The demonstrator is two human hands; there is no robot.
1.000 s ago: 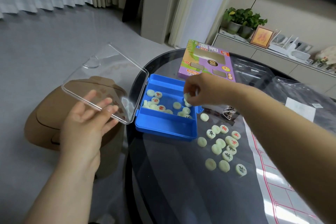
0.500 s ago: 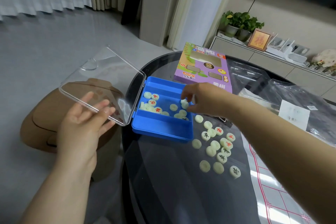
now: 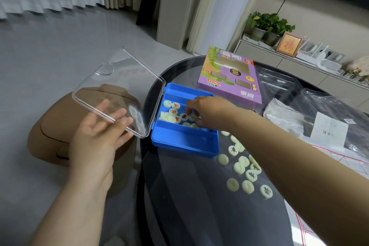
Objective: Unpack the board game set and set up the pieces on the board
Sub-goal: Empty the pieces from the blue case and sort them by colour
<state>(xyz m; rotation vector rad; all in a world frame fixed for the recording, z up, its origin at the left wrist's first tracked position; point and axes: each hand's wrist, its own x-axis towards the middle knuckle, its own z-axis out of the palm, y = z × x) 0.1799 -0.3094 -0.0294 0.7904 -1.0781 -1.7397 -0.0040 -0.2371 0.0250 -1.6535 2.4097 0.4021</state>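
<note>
A blue plastic case (image 3: 183, 143) lies open at the round table's left edge. Its clear hinged lid (image 3: 119, 90) hangs out over the floor. My left hand (image 3: 93, 140) props the lid from beneath with straight fingers. Pale round chess pieces (image 3: 172, 113) with red or black characters lie in the case's middle compartment. My right hand (image 3: 209, 112) reaches into that compartment, its curled fingertips down on pieces there. More pieces (image 3: 247, 185) are scattered on the table right of the case, partly hidden by my right forearm. The paper board (image 3: 339, 159) with red lines shows at the right.
The dark glass table (image 3: 199, 215) carries a purple game carton (image 3: 229, 78) behind the case and crumpled clear plastic bags (image 3: 319, 106) at the back right. A brown rounded stool (image 3: 50, 136) stands on the floor under the lid.
My right hand has gone from the case's right rim deeper into the middle compartment, onto the pieces. My left hand stays under the lid.
</note>
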